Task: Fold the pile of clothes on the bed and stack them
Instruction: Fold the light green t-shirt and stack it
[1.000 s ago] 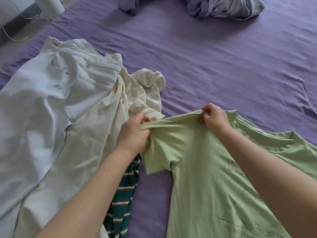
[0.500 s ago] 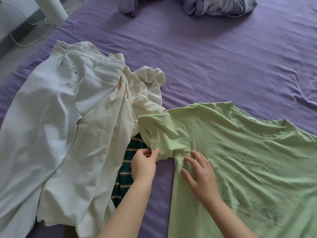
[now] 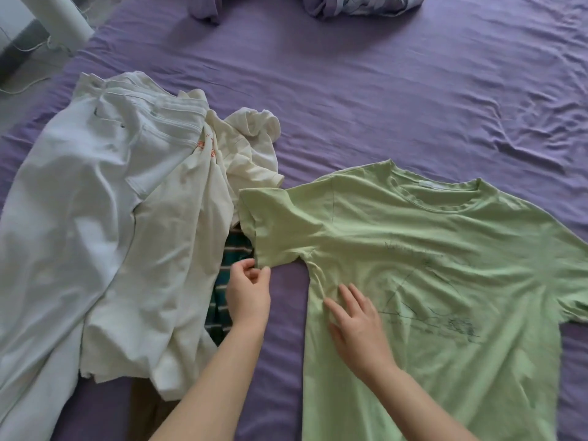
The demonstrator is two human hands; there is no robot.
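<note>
A light green T-shirt (image 3: pixel 429 265) with a dark line print lies spread flat on the purple bed sheet (image 3: pixel 366 90), neck hole toward the far side. My left hand (image 3: pixel 248 291) pinches the lower hem corner of its left sleeve. My right hand (image 3: pixel 356 323) rests flat with spread fingers on the shirt's side below the armpit. To the left lies a pile: pale jeans (image 3: pixel 79 202), a cream shirt (image 3: pixel 197 249) with orange print, and a green striped garment (image 3: pixel 227 268) mostly hidden under them.
A crumpled grey-blue cloth (image 3: pixel 356 4) lies at the far edge of the bed. A white cylinder (image 3: pixel 66 20) and cables stand on the floor beyond the bed's left corner. Wrinkled purple sheet stretches bare at the far right.
Both hands let go of the shoulder they held up and moved down; the shirt now lies flat, the left hand pinching the sleeve hem, the right pressing the side.
</note>
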